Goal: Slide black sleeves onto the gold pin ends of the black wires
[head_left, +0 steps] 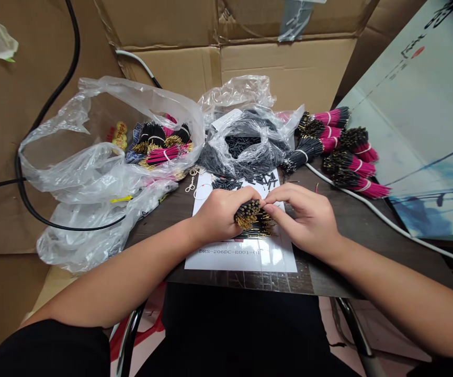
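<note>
My left hand (218, 214) is closed around a bundle of thin wires with gold tips (250, 215), held over a white printed sheet (246, 256) on a small dark table (352, 246). My right hand (307, 217) meets it from the right, thumb and forefinger pinched at the bundle's tips; what they pinch is too small to make out. Loose small black sleeves (250, 182) lie on the sheet just beyond my hands.
An open plastic bag of black sleeves (246, 146) sits behind my hands. A bag with banded wire bundles (159, 144) lies at the left, pink and black bundles (340, 152) at the right. A white cable (383, 220) crosses the table. Cardboard (281, 68) surrounds the table.
</note>
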### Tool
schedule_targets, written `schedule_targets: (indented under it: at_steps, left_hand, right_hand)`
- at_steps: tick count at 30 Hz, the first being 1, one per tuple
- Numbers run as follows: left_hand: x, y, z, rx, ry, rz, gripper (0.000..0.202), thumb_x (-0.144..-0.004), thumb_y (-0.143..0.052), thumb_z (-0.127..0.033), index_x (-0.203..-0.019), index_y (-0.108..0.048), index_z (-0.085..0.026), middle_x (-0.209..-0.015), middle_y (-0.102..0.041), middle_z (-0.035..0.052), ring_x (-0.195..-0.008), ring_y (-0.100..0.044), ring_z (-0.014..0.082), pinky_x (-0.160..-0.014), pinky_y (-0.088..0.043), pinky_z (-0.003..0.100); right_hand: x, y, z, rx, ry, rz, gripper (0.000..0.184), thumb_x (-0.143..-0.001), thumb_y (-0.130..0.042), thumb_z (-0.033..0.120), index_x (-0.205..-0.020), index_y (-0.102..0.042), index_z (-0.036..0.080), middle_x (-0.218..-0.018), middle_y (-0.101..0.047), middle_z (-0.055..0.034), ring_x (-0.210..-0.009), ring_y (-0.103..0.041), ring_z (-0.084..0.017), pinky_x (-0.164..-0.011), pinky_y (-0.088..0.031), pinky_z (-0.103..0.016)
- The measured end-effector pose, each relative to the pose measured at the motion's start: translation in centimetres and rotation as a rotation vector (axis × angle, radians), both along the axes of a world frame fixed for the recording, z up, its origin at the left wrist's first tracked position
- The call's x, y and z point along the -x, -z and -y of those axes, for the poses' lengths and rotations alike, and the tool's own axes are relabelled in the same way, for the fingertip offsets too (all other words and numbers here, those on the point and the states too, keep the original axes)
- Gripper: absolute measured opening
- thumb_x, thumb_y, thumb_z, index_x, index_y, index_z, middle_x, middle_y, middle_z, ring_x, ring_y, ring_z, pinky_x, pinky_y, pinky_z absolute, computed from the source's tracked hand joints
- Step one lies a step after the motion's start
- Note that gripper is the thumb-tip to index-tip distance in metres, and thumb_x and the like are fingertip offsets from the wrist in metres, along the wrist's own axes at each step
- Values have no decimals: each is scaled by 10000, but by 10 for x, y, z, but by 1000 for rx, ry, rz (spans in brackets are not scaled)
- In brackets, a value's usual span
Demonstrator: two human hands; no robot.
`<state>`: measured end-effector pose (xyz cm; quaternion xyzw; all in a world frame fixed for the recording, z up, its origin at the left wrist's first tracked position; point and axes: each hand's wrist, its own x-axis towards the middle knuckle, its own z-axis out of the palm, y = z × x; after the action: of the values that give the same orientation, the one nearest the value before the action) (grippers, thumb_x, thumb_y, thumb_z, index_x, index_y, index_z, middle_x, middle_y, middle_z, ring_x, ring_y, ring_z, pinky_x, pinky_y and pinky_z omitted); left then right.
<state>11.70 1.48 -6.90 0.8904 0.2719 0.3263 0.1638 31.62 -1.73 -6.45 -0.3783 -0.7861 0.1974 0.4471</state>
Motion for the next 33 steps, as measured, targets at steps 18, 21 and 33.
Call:
schedule_targets:
  at_steps: [18,21,33]
  left_hand:
    - [-4,-7,8,119,103,43,145,-846,-546,-306,-874,-563,-164,-809,-665,3,-670,-611,68,-594,-417,157]
    - [-3,-6,7,107,108,35,171,-842,-556,-331,-883,-561,-165,-827,-672,2,-667,-612,68,-591,-415,157]
    - [-2,-5,7,85,79,-14,160,-838,-554,-312,-906,-564,-169,-781,-656,-15,-655,-605,71,-596,-415,160]
  right_hand:
    - [-20,-12,11,-589,0,310,269,-821,-584,159,-1045,-565,307,-984,-661,-31,-930,-625,-214,-775,-559,-417]
    - [-22,-11,9,-657,-36,367,269,-803,-610,164,-1042,-584,283,-1002,-662,-44,-949,-615,-224,-794,-573,-417]
    - [-22,-13,7,-662,-65,390,282,-785,-630,131,-1032,-593,261,-981,-655,-58,-974,-593,-224,-795,-578,-406]
